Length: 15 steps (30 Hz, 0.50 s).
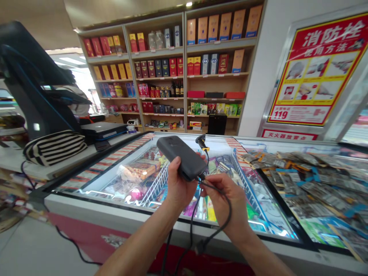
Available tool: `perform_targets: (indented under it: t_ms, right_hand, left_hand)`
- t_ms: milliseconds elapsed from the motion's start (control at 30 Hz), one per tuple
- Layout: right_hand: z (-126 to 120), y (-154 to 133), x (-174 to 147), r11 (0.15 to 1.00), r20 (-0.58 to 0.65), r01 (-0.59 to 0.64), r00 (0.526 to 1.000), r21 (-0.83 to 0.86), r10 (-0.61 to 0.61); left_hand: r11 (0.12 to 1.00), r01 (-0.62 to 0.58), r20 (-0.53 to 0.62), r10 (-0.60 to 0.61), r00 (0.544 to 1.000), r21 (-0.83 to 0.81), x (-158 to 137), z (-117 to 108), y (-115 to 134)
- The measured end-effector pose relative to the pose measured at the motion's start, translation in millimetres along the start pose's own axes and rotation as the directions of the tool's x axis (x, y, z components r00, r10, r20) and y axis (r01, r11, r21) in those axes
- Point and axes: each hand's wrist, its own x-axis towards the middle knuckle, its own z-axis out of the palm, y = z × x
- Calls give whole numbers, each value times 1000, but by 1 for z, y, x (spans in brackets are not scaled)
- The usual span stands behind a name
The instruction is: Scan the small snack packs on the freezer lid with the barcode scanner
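My left hand grips a dark grey, rounded box-shaped device, which looks like a power bank, from beneath with the thumb along its near side. It is held tilted above a glass-topped freezer. At the device's near right end, my right hand pinches the plug end of a black cable; whether the plug is fully in cannot be told. The cable loops down to a loose plug below my hands. Other dark cords hang beside it.
A barcode scanner stands behind the device. Many packets cover the freezer's right side. On the left counter are a striped pouch, a checkout terminal and a closed laptop. Shelves of boxes line the back.
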Motion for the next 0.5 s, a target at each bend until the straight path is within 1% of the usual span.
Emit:
perform_targets:
  t_ms: [100, 167, 233, 300, 333, 367, 400, 433, 467, 500]
  right_hand:
    - [-1, -3, -8, 997, 98, 12, 995, 76, -20]
    - [-10, -6, -15, 995, 174, 12, 984, 100, -30]
    - [-23, -10, -23, 995, 204, 8, 979, 100, -28]
    - [-31, -13, -32, 988, 221, -46, 975, 145, 13]
    - [-31, -15, -37, 977, 243, -88, 969, 193, 39]
    - [-27, -17, -42, 960, 280, -131, 958, 246, 59]
    - [-21, -19, -48, 941, 325, -171, 943, 292, 70]
    - [-12, -23, -55, 924, 366, -200, 928, 325, 72]
    - [-2, -27, -61, 911, 402, -222, 913, 347, 69]
    - [8, -31, -67, 901, 430, -237, 900, 363, 64]
  left_hand:
    - [996, 19, 21, -21, 1000, 83, -10, 2, 14]
    - [991, 14, 19, -16, 1000, 133, -21, 2, 34]
    - [983, 23, 16, -26, 1000, 181, -35, 0, 58]
    - [963, 5, 2, -6, 1000, 271, -52, -3, 78]
    - [943, 8, -6, -7, 1000, 332, -61, -6, 84]
    - [921, 65, -41, -54, 998, 385, -71, -8, 86]
    - [899, 143, -100, -111, 989, 413, -81, -11, 85]
    - [884, 230, -181, -169, 969, 406, -91, -14, 81]
    - [876, 312, -271, -220, 937, 369, -101, -17, 76]
    - [872, 368, -345, -254, 903, 322, -110, -20, 71]
